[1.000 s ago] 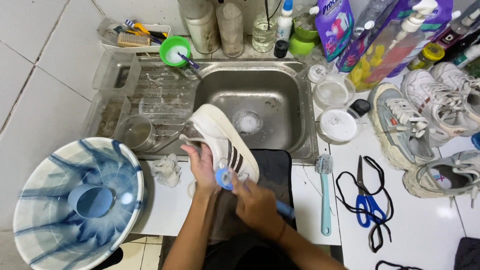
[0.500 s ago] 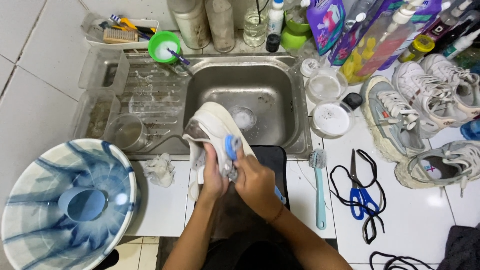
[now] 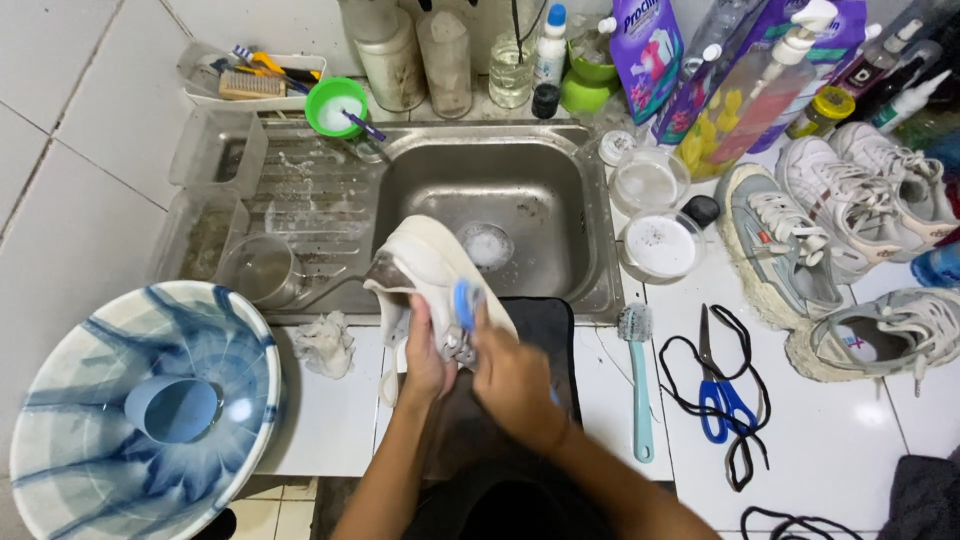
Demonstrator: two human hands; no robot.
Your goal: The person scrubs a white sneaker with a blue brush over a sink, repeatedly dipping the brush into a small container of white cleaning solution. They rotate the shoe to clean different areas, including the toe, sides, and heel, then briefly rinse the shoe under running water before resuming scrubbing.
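L hand [image 3: 425, 350]: grip closed round the side of the white shoe [image 3: 430, 270], holding it up at the front edge of the sink [image 3: 480, 190].
R hand [image 3: 510, 375]: grip closed on the blue brush [image 3: 463, 303]; brush head pressed on the shoe, just beside the L hand's fingers.
White shoe: sole side up, tilted, toe end over the sink, heel end toward the person. Partly over the black mat [image 3: 545, 330].
Sink: metal, foam at the drain. Drain board to its left w/ clear tubs and a glass lid.
Big bowl [image 3: 140, 410]: blue & white, bottom left, small blue cup [image 3: 172, 408] lying inside.
Rag [image 3: 320, 345]: crumpled, white, on the bench [image 3: 850, 450] between bowl and shoe.
Teal brush [image 3: 637, 375]: long handle, lies on the bench just right of the mat, bristles up top.
Scissors [image 3: 715, 385]: blue handles, right of the teal brush, black lace looped round them.
Other shoes [image 3: 790, 250]: grey & white sneakers, right side of bench, well apart from the hands.
Small bowls [image 3: 660, 245]: two clear ones w/ white stuff, between sink and sneakers.
Green cup [image 3: 335, 105]: behind the drain board, a small brush leaning in it.
Back row: bottles, jars, purple soap pouches along the wall.
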